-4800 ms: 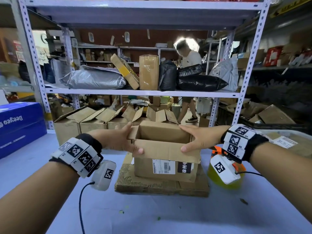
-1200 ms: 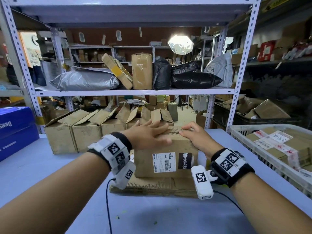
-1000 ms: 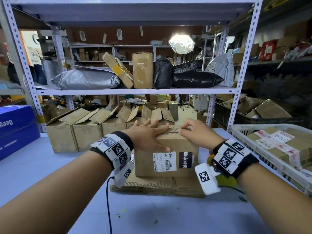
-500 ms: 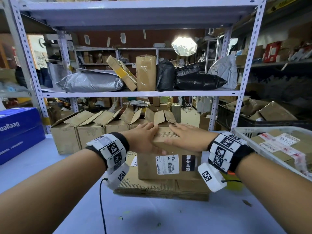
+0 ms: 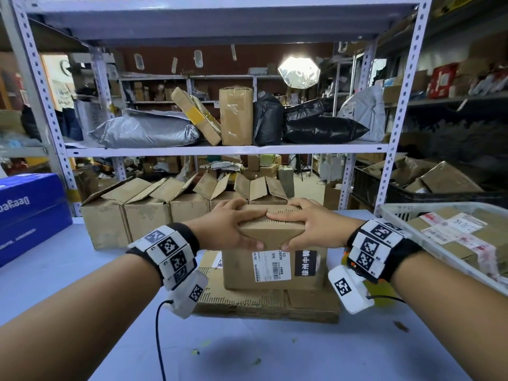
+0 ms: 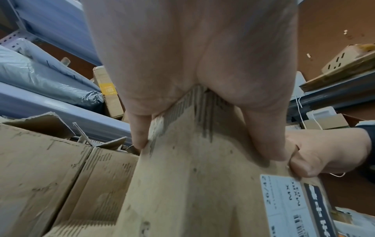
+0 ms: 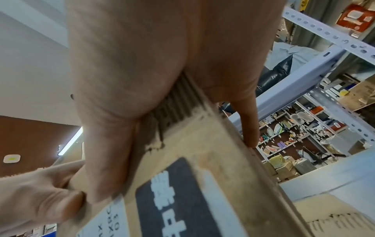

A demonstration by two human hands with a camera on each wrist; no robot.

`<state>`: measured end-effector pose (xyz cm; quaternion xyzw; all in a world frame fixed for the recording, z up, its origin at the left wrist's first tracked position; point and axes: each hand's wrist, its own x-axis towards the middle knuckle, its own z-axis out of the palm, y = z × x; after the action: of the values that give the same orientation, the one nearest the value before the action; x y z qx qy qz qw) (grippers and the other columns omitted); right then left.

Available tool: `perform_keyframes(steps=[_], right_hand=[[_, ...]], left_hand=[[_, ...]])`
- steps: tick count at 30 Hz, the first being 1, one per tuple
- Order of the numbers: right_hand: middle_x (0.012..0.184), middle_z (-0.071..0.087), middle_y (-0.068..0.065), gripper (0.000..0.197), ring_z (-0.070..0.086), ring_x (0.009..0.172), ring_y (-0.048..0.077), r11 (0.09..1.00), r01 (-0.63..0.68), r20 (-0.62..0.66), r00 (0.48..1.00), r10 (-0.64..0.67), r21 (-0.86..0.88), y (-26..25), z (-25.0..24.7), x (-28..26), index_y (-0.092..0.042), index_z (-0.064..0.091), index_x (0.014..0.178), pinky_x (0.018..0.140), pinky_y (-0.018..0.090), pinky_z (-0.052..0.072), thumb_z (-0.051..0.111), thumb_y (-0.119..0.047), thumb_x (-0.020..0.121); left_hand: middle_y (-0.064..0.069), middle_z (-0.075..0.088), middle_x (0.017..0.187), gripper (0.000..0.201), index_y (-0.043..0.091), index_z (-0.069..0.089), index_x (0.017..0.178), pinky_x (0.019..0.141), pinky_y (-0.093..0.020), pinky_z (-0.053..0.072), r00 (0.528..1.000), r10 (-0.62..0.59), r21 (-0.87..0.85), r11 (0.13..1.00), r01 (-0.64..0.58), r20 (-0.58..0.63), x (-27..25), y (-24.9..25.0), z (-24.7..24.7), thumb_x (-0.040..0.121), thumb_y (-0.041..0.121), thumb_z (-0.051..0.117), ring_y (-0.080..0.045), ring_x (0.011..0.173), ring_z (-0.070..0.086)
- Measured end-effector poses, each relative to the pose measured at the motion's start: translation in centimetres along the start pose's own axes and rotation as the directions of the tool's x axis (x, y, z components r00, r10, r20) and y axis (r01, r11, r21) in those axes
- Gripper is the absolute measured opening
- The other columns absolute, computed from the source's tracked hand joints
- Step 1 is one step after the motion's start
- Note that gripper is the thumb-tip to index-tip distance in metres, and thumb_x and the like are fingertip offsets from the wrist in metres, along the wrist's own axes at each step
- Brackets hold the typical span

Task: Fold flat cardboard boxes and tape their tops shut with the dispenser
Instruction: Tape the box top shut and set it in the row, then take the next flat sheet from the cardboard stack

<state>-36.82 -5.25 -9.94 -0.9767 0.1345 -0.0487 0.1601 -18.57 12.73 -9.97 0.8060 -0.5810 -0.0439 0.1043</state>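
A small brown cardboard box (image 5: 275,270) with a white shipping label stands on a stack of flat cardboard (image 5: 269,303) at the table's middle. Its top flaps lie folded down. My left hand (image 5: 231,228) and right hand (image 5: 310,226) meet over the top, fingers across the flaps and thumbs hooked down the front face. The left wrist view shows the box (image 6: 192,184) under my palm, both thumbs touching. In the right wrist view the box (image 7: 192,176) fills the lower frame. An orange and yellow object (image 5: 382,291), perhaps the dispenser, is mostly hidden behind my right wrist.
A row of open cardboard boxes (image 5: 154,213) lines the back of the table under a metal shelf rack (image 5: 220,151). A white basket (image 5: 395,213) of parcels stands at the right. A blue carton (image 5: 30,215) sits at the left.
The box stood open earlier; its flaps are now folded down. Over the last second both hands slid together on the top and the thumbs came down onto the front face.
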Motion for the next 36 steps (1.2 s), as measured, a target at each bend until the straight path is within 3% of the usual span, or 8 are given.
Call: perform_keyframes(steps=[15,18,20,23,27,30,32,36], right_hand=[[0.148,0.032,-0.013,0.069,0.028,0.138,0.011,0.981,0.03,-0.175,0.985,0.004,0.189,-0.3,1.3,-0.6,-0.074,0.051,0.117,0.117,0.044,0.029,0.08,-0.065,0.055],[0.147,0.035,-0.015,0.069,0.031,0.137,0.008,0.972,0.06,-0.213,0.977,-0.01,0.228,0.4,1.4,-0.9,-0.069,0.054,0.119,0.115,0.037,0.031,0.082,-0.061,0.056],[0.137,0.04,-0.024,0.068,0.037,0.128,-0.004,0.948,0.09,-0.236,0.972,-0.016,0.305,1.2,0.8,-1.5,-0.067,0.057,0.118,0.102,0.018,0.039,0.084,-0.056,0.057],[0.128,0.053,-0.022,0.068,0.057,0.115,0.002,0.849,0.155,-0.343,0.939,0.032,0.506,2.6,-0.9,-3.0,-0.06,0.062,0.118,0.077,0.009,0.051,0.092,-0.045,0.059],[0.12,0.071,-0.009,0.088,0.072,0.101,0.015,0.579,0.325,-0.552,0.789,0.27,0.748,3.8,-3.7,-3.3,-0.041,0.062,0.13,0.077,0.031,0.06,0.095,-0.049,0.049],[0.122,0.07,-0.007,0.083,0.072,0.099,0.013,0.521,0.381,-0.629,0.621,0.468,0.764,4.9,-5.5,-1.3,-0.029,0.056,0.139,0.077,0.03,0.06,0.092,-0.034,0.064],[0.126,0.067,-0.008,0.082,0.071,0.103,0.016,0.556,0.277,-0.601,0.562,0.567,0.784,6.1,-6.2,0.4,-0.031,0.055,0.14,0.085,0.036,0.06,0.089,-0.037,0.066],[0.136,0.061,-0.002,0.084,0.065,0.108,0.022,0.633,-0.054,-0.499,0.565,0.657,0.772,8.8,-6.1,4.3,-0.031,0.052,0.142,0.098,0.04,0.053,0.083,-0.048,0.066]], left_hand=[[0.009,0.019,0.162,0.087,0.045,0.041,0.148,0.123,-0.051,0.018,0.98,0.011,-0.268,0.961,-0.065,-0.197,-0.9,0.2,1.0,0.073,0.053,0.084,-0.018,0.151,0.01],[0.016,0.012,0.157,0.102,0.041,0.029,0.155,0.114,-0.035,0.039,0.971,0.007,-0.474,0.872,-0.122,-0.239,-0.9,0.0,1.1,0.072,0.041,0.088,-0.015,0.146,0.02],[0.021,0.007,0.154,0.12,0.039,0.008,0.159,0.094,-0.014,0.049,0.957,-0.033,-0.598,0.787,-0.154,-0.29,-0.8,-0.2,1.2,0.07,0.034,0.089,-0.011,0.139,0.026],[0.015,0.008,0.159,0.134,0.036,-0.009,0.159,0.099,-0.029,0.053,0.966,-0.084,-0.701,0.704,-0.115,-0.243,-0.4,-0.9,1.4,0.069,0.024,0.09,-0.015,0.142,0.03],[0.006,0.029,0.161,0.106,0.033,0.018,0.159,0.115,-0.032,0.033,1.0,-0.022,-0.317,0.948,0.014,-0.021,0.7,-1.6,1.9,0.078,0.033,0.086,-0.018,0.146,0.032],[0.004,0.029,0.162,0.102,0.032,0.021,0.159,0.118,-0.036,0.027,0.977,-0.013,-0.041,0.999,0.022,0.212,2.2,-1.0,2.5,0.079,0.046,0.083,-0.02,0.148,0.029],[0.003,0.025,0.164,0.103,0.035,0.019,0.159,0.119,-0.045,0.026,0.933,-0.069,0.159,0.987,0.013,0.353,3.3,-0.2,3.0,0.078,0.057,0.078,-0.023,0.149,0.026],[-0.001,0.03,0.161,0.099,0.026,0.025,0.158,0.112,-0.036,0.031,0.872,-0.072,0.227,0.973,-0.046,0.484,5.4,0.8,3.9,0.08,0.052,0.08,-0.022,0.144,0.033]])
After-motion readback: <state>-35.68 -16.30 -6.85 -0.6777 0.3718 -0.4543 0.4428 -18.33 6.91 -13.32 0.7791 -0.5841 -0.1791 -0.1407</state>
